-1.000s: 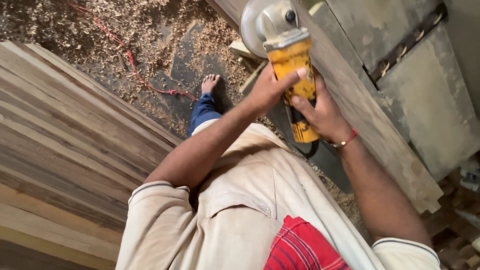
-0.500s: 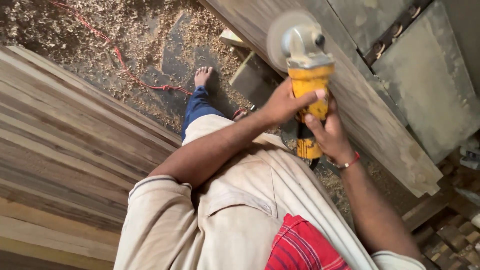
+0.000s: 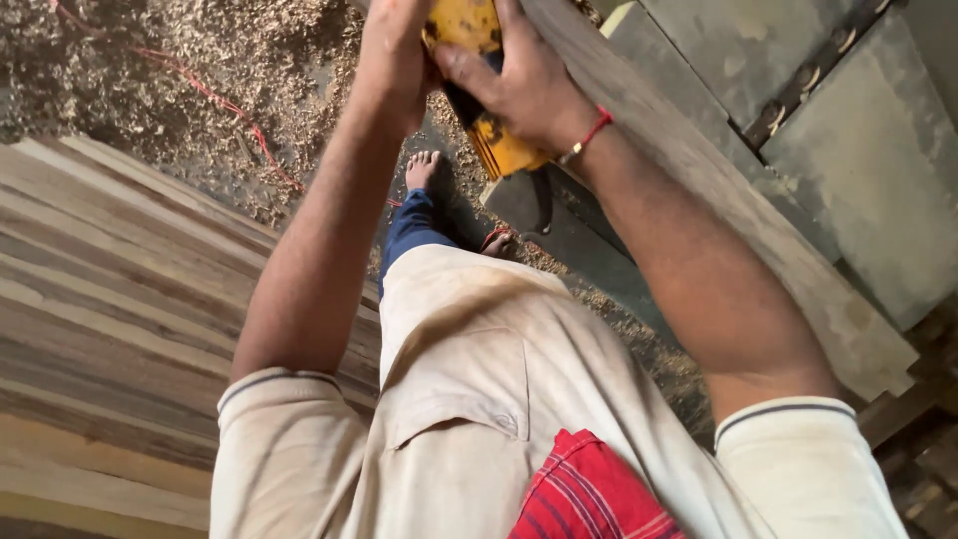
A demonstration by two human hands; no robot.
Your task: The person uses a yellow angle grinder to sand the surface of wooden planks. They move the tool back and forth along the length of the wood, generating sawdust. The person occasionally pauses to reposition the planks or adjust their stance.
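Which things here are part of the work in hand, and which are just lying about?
In use:
left hand
right hand
yellow power tool, gripped by both hands
long plank beside it

Lying about:
stacked boards
red cord
wood shavings
grey panel

Single view from a head-worn camera, looking steeply down along the wearer's own torso to the floor (image 3: 249,60). The forearms fill the near field; the hands reach the top edge of the frame. A stack of boards (image 3: 110,329) occupies the left side, a long plank (image 3: 738,230) runs diagonally at right.
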